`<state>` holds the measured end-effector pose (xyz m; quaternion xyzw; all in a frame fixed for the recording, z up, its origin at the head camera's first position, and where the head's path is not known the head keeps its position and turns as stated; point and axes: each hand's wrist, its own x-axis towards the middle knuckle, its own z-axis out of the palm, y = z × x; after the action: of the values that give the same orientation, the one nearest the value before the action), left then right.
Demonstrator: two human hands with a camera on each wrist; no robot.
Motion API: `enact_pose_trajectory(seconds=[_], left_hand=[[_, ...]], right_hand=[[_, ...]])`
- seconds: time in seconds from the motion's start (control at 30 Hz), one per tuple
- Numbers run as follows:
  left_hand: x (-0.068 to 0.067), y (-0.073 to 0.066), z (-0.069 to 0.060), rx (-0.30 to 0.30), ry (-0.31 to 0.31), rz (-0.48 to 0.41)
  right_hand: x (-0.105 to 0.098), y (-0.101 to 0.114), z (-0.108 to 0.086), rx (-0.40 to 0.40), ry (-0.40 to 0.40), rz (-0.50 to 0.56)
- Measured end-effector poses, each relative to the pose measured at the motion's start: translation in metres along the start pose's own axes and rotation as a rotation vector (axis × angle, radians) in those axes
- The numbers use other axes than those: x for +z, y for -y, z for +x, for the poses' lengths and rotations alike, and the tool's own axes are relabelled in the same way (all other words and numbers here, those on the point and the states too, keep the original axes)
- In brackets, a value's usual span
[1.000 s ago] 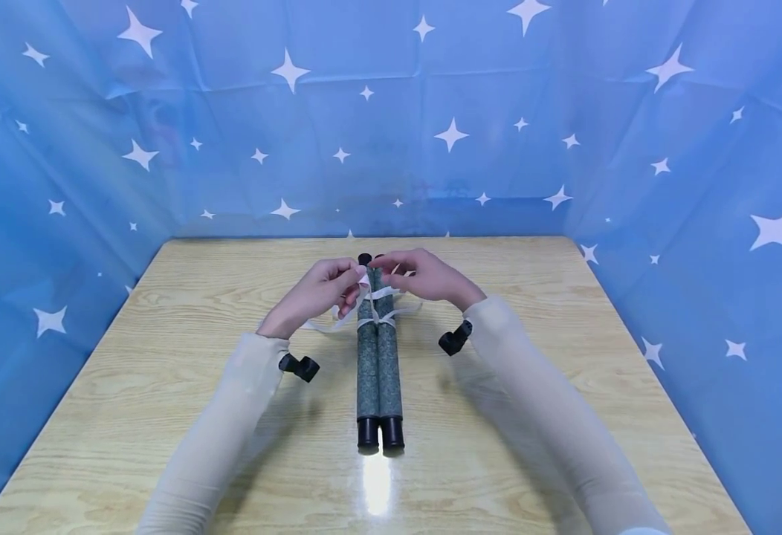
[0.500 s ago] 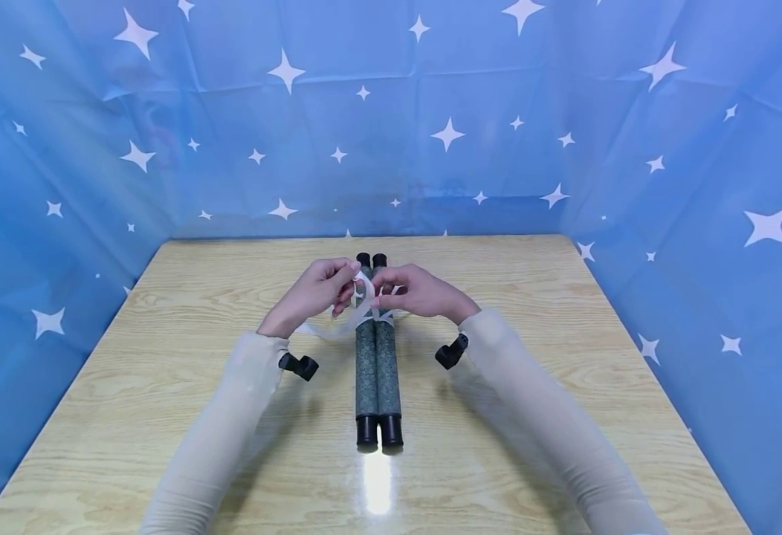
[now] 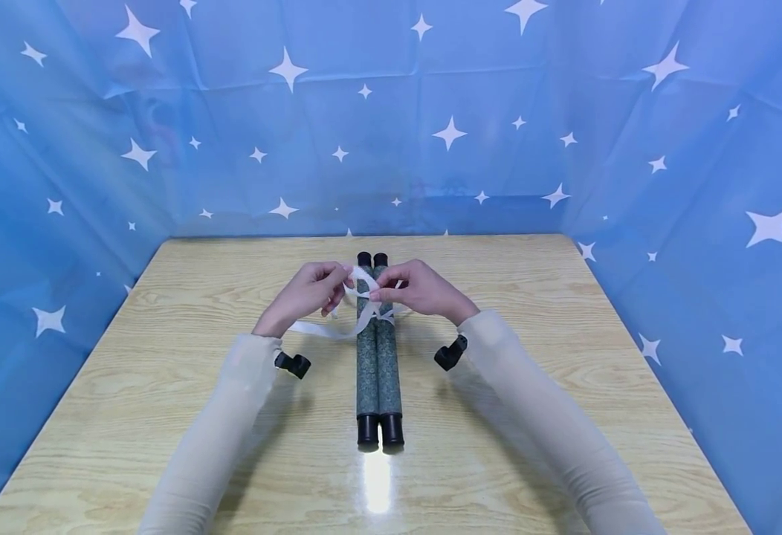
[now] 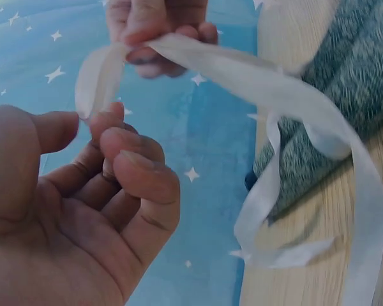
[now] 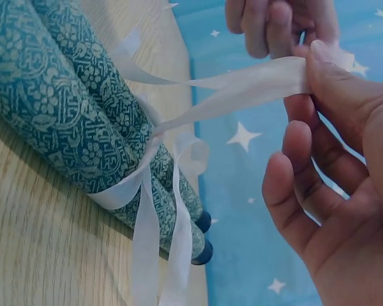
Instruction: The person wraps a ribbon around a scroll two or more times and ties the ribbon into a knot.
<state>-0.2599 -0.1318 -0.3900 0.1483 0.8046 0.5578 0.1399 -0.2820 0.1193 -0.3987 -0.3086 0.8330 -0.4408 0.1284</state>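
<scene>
A hanging scroll rolled from both ends into two green patterned rolls [image 3: 367, 371] with black end knobs lies lengthwise on the table. White ribbon [image 5: 124, 191] runs round both rolls and crosses on top. My left hand [image 3: 307, 291], to the left of the far part, pinches a bend of the ribbon [image 4: 99, 83] between thumb and index fingertip. Over the rolls, my right hand [image 3: 421, 288] pinches the same ribbon [image 5: 255, 80] between thumb and index finger. A short stretch arches between the two hands. Loose ribbon tails [image 4: 268, 210] hang below, one trailing leftward.
The pale wood-grain table [image 3: 163, 386] extends on both sides of the scroll. Blue cloth with white stars [image 3: 377, 148] stands behind it and along both sides. Black wrist cameras [image 3: 293, 364] sit under both cuffs.
My right hand has come down from near the far knobs and now pinches the ribbon. My left hand has shifted slightly left, and a ribbon loop now spans between the hands.
</scene>
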Motion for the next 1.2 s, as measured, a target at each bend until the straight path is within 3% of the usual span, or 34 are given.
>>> enact_pose_trajectory(seconds=[0.13,0.3,0.57,0.8,1.07,1.2], left_hand=[[-0.005,0.008,0.004,0.011,-0.070,0.068],[-0.008,0.020,0.014,0.074,-0.121,0.278],[-0.003,0.039,0.039,0.202,-0.020,0.558],[0.009,0.047,0.048,0.245,0.036,0.859],[0.017,0.047,0.049,0.324,-0.005,1.034],[0.014,0.048,0.047,0.310,-0.009,1.000]], right_hand=[[0.001,0.001,-0.001,-0.004,-0.012,-0.022],[0.001,0.002,-0.002,-0.002,-0.042,-0.044],[0.001,0.004,-0.003,0.010,-0.069,-0.042],[0.003,0.002,-0.005,0.013,-0.067,-0.032],[0.003,0.002,-0.006,0.012,-0.079,-0.041],[0.002,0.002,-0.007,0.020,-0.079,-0.038]])
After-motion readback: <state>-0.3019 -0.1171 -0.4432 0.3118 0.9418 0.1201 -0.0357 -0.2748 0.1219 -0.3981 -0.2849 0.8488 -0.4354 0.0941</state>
